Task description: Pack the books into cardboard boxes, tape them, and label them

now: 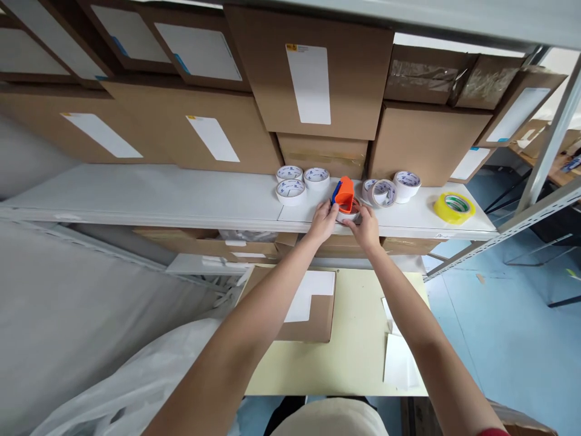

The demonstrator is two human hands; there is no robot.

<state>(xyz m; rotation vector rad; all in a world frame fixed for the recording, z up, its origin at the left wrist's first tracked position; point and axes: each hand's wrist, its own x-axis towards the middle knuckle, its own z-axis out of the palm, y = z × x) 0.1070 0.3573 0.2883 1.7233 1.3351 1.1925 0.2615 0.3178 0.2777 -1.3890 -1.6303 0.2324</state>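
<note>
An orange tape dispenser (345, 189) with a blue part on its left side is held between my two hands at the shelf's front edge. My left hand (323, 221) grips it from the left, and my right hand (365, 227) has its fingers closed at the right. A white-rimmed tape roll (347, 216) shows at the dispenser's lower end, partly covered by my fingers. Left of it are several white tape rolls (291, 192). More tape rolls (407, 186) lie to the right, one of them tilted. Farther right is a yellow tape roll (454, 208).
Cardboard boxes (322, 79) with white labels line the back of the shelf (181, 191). Below, a pale yellow table (358, 339) bears a labelled cardboard box (318, 318) and white papers (399, 363). A metal shelf post (554, 127) stands at the right.
</note>
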